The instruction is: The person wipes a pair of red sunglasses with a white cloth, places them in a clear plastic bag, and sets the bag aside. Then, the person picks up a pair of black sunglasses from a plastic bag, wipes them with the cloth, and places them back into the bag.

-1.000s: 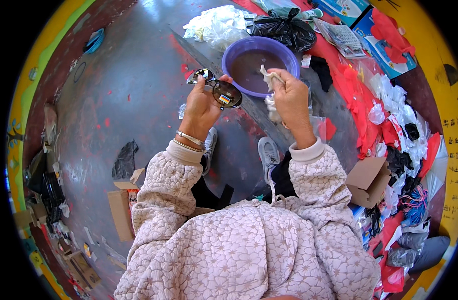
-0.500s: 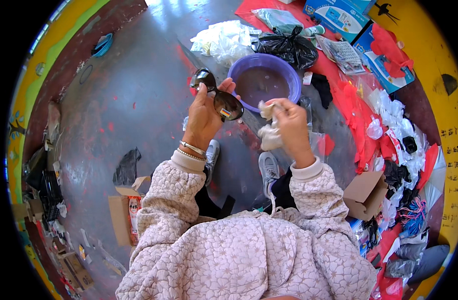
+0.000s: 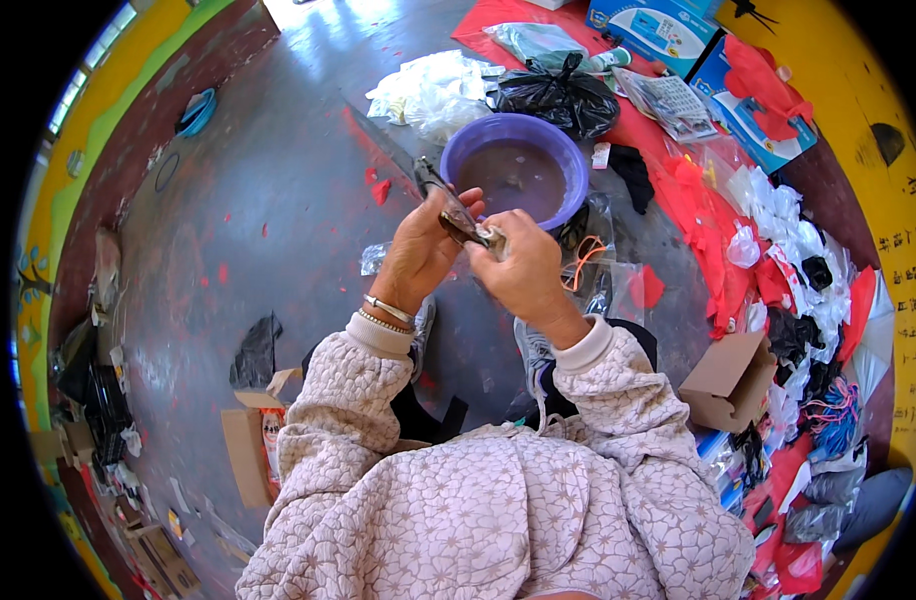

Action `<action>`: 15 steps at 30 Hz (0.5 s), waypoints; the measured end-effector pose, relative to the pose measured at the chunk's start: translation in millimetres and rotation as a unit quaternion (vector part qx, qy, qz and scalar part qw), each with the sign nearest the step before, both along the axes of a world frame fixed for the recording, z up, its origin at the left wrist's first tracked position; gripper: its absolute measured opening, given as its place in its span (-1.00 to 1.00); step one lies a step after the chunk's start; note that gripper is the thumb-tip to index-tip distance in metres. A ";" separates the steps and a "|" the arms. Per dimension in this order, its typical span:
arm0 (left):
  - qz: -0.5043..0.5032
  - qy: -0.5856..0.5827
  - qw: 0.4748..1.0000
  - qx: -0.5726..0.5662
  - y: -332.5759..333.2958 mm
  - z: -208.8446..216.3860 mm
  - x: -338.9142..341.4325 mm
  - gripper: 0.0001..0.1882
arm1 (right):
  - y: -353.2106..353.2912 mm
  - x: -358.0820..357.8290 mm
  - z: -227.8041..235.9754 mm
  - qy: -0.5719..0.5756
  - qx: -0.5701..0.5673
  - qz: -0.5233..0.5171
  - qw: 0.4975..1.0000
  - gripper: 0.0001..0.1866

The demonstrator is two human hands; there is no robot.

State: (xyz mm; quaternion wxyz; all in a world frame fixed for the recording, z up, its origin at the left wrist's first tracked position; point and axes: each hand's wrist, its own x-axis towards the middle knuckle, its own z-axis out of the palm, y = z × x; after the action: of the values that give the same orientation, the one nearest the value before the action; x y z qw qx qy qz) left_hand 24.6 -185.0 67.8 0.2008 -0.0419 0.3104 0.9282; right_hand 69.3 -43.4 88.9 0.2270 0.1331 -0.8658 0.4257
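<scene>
My left hand is closed around a pair of dark sunglasses, tilted so the lenses show nearly edge-on. Against the near end of the sunglasses, my right hand pinches a pale cloth; most of the cloth is hidden by the fingers. Just beyond both hands stands a purple basin holding murky water. My shoes show on the floor below my wrists.
Behind the basin lie white plastic bags and a tied black bag. A red sheet runs along the right, strewn with bags and packaging. Open cardboard boxes flank me. Orange-framed glasses lie right of my right hand.
My right hand has moved left with the cloth and now presses it to the sunglasses. My left hand has turned the sunglasses from face-up to nearly edge-on.
</scene>
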 end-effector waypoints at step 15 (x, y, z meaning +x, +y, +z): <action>-0.111 -0.006 0.991 0.072 5.4 -3.6 6.3 -0.56 | 29.9 -42.9 26.6 -0.104 -0.626 0.069 0.770 -0.86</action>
State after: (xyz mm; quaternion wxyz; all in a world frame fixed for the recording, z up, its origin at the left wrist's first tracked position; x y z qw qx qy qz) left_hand 30.8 -179.6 64.2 0.3070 0.0024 0.2441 0.9199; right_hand 26.4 -13.5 115.5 0.1385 -0.0239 -0.4146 0.8991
